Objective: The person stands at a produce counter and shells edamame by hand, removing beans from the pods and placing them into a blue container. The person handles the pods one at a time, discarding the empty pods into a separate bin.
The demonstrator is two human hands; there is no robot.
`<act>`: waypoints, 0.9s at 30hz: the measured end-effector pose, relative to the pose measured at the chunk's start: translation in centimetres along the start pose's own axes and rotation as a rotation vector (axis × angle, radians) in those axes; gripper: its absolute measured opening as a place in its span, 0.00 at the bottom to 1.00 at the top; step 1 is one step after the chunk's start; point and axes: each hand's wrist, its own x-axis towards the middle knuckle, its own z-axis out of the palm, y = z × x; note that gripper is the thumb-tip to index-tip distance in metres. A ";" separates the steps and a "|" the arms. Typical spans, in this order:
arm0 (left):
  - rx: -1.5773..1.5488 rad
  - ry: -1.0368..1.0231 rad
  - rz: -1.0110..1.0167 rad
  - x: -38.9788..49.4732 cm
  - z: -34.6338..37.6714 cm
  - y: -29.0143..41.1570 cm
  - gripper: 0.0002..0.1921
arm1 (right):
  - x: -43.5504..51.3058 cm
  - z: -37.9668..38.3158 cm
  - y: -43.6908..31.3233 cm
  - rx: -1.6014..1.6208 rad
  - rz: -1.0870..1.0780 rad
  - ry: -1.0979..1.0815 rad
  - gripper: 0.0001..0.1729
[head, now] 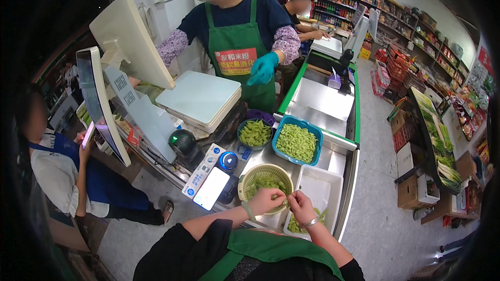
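Note:
My left hand (267, 201) and my right hand (302, 209) meet with pinched fingertips at the right rim of a cream plastic colander (246, 177) holding green pods. A small green piece, probably a pod, shows between the fingertips; its outline is hard to make out. Under my right hand, a white plastic tray (322, 187) has green pods (295, 224) at its near end. Beyond the tray stands a blue-green plastic basket (279, 134) full of shelled green beans (297, 143). To its left, a dark bowl (256, 146) holds more whole pods (254, 132).
A weighing scale (199, 95), monitor (129, 39), black scanner (182, 142) and payment device (211, 188) occupy the counter's left part. Across it, a person in a green apron (234, 47) wears a teal glove. Another person (90, 179) stands left with a phone; one sits behind.

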 end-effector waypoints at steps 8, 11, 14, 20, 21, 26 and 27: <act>-0.821 0.292 -0.333 0.5 -2.1 -3.0 0.07 | 1.5 0.9 2.2 -0.379 -0.356 0.043 0.14; -0.926 0.269 -0.468 0.2 -2.4 -3.3 0.08 | 1.3 -1.7 5.0 -0.420 -0.180 0.228 0.13; -0.940 0.128 -0.549 -0.6 -2.0 -2.6 0.08 | -0.6 -5.3 8.4 -0.906 -0.115 0.087 0.12; -1.000 -0.105 -0.525 -1.1 0.8 -2.0 0.15 | -4.5 -4.9 14.2 -0.957 -0.173 -0.134 0.08; -1.026 -0.127 -0.530 -1.1 1.2 -2.2 0.14 | -4.5 -4.7 14.5 -0.956 -0.139 -0.164 0.08; -1.043 -0.084 -0.587 -0.7 1.6 -2.7 0.13 | -4.3 -4.7 14.3 -0.904 -0.205 -0.239 0.06; -1.026 -0.126 -0.574 -0.8 1.3 -2.9 0.13 | -4.5 -5.0 14.2 -0.877 -0.225 -0.249 0.06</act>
